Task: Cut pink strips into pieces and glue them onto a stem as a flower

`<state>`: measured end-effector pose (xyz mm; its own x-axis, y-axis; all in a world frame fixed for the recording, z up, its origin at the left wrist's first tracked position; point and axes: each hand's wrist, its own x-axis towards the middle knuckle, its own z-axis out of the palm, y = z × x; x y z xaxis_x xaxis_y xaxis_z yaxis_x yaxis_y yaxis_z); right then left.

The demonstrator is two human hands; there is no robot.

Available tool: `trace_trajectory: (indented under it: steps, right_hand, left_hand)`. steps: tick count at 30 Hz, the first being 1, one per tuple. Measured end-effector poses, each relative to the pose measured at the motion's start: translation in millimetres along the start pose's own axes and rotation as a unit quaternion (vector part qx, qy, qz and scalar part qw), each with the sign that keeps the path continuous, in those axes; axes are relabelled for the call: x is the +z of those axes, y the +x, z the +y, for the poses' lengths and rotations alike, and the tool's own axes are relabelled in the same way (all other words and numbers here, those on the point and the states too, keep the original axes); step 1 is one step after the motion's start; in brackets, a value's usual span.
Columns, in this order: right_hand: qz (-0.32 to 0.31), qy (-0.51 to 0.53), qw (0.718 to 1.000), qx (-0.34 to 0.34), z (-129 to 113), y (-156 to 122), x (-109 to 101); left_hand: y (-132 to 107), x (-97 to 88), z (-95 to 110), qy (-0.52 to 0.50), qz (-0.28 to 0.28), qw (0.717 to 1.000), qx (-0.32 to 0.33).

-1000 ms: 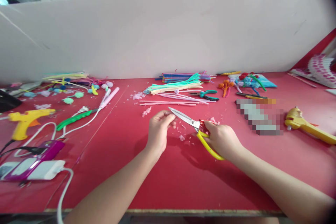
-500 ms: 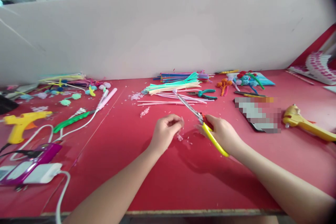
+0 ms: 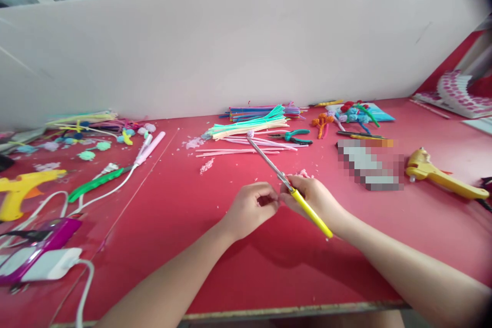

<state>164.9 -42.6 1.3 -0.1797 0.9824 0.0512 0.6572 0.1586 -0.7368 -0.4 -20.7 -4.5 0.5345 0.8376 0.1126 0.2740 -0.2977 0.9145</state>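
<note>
My right hand (image 3: 313,197) grips yellow-handled scissors (image 3: 269,161), their closed blades pointing up and left toward the pile of pipe cleaners (image 3: 251,125). Close beside it, my left hand (image 3: 251,207) is curled in a pinch, fingertips almost touching the right hand; whatever it holds is too small to make out. Both hands hover over the red table (image 3: 269,261), among small pink fluff scraps (image 3: 206,165).
Green-handled pliers (image 3: 294,137) lie by the pipe cleaners. Finished pipe-cleaner flowers (image 3: 351,113) sit at the back right. Yellow glue guns lie at the right (image 3: 442,177) and left (image 3: 17,187). A pink wand (image 3: 149,146), a green tool (image 3: 92,182) and white cables sit left.
The scissors closed and swung up to point away from me. My left hand moved right and nearer, meeting the right hand. The view drifted slightly right.
</note>
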Motion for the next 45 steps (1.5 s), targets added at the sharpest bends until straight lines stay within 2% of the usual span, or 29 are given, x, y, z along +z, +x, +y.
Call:
trace_trajectory:
  steps: [3,6,9,13,17,22,27,29,31,33,35,41,45]
  right_hand:
    - [-0.008,-0.008,1.0,-0.004,-1.1,-0.5,1.3]
    - [0.014,0.0,1.0,0.005,0.6,0.0,-1.5]
    - [0.058,0.0,0.997,0.047,9.6,5.2,-11.4]
    - [0.072,-0.091,0.988,0.102,27.8,17.3,-26.3]
    - [0.029,-0.208,0.97,0.119,39.3,25.7,-29.3]
    - [0.051,-0.296,0.946,0.122,37.5,25.8,-27.7]
    - [0.067,-0.311,0.942,0.109,33.2,22.4,-27.1]
    - [0.066,-0.311,0.943,0.101,32.9,21.3,-25.7]
    - [0.064,-0.31,0.944,0.094,32.8,20.6,-23.9]
    - [0.062,-0.31,0.944,0.094,32.6,20.3,-22.5]
    - [0.059,-0.309,0.944,0.098,32.3,20.2,-21.4]
    - [0.061,-0.295,0.95,0.079,31.8,18.3,-19.3]
    - [0.069,-0.258,0.962,0.056,27.3,14.8,-15.0]
  left_hand:
    - [-0.6,1.2,0.9,0.006,0.001,1.0,0.005]
    - [-0.1,-1.6,2.6,0.021,0.003,1.0,0.009]
    - [2.9,-10.1,0.7,0.051,0.048,0.997,0.017]
    - [9.4,-26.7,-11.3,0.111,0.121,0.986,0.031]
    - [13.6,-39.3,-26.1,0.165,0.135,0.977,0.018]
    - [14.6,-43.5,-34.8,0.242,0.119,0.963,0.002]
    - [13.3,-41.6,-30.8,0.269,0.105,0.958,0.005]
    - [11.3,-40.4,-25.6,0.255,0.072,0.964,0.018]
    - [8.9,-39.5,-20.1,0.243,0.015,0.969,0.036]
    - [6.8,-38.9,-16.2,0.242,-0.039,0.968,0.05]
    - [5.7,-38.5,-15.6,0.257,-0.07,0.962,0.059]
    - [6.2,-37.2,-21.5,0.304,-0.098,0.945,0.066]
    - [6.3,-35.2,-17.8,0.272,-0.098,0.956,0.045]
